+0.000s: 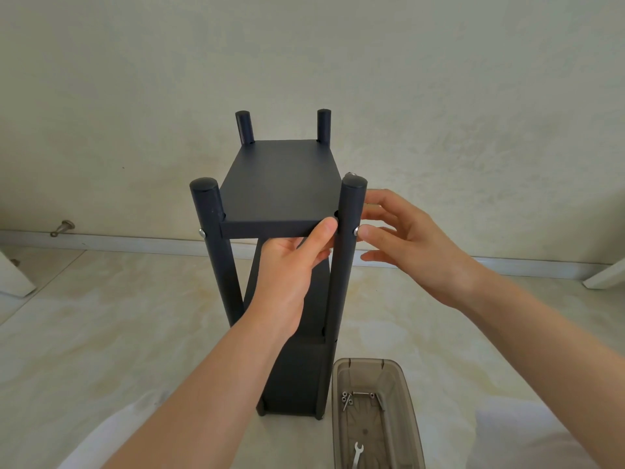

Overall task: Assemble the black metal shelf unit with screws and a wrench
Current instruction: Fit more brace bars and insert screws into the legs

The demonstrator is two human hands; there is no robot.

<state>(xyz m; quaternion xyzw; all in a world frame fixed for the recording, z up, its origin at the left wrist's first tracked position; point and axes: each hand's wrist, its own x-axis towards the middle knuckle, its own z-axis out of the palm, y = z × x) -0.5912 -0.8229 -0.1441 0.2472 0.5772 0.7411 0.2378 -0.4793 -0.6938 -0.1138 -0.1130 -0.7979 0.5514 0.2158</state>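
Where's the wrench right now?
Head view, lower right: the small silver wrench lies at the near end of the translucent brown plastic tray beside the black metal shelf unit.

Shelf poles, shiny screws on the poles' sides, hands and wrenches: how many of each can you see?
Poles: 4
Screws on their sides: 2
Hands: 2, left hand holding the shelf, right hand
Wrench: 1
Total: 9
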